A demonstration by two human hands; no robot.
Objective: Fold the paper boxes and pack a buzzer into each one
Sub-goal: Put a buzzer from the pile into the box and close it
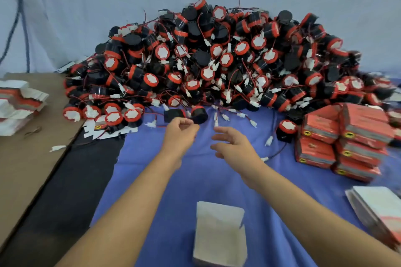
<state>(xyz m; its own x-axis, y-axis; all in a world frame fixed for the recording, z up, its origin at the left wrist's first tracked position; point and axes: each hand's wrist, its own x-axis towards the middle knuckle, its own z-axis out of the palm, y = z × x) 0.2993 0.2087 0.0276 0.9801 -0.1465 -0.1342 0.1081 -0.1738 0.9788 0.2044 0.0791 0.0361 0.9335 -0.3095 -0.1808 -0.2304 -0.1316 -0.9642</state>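
Note:
A big heap of black buzzers (208, 58) with red rims, red wires and white plugs covers the far half of the blue cloth (173, 180). One black buzzer (199, 114) lies at the heap's front edge. My left hand (180, 134) hovers just in front of it, fingers loosely curled, nothing clearly held. To its right, my right hand (234, 145) is spread and relaxed above the cloth, near loose white plugs (216, 123). A folded white paper box (219, 234) stands with its top open between my forearms at the near edge.
Closed red boxes (347, 141) are stacked at the right. Flat box blanks lie in a pile at the left (19, 102) on a brown cardboard sheet (26, 169), and more blanks (377, 208) lie at the near right. A single buzzer (286, 129) sits beside the red stack.

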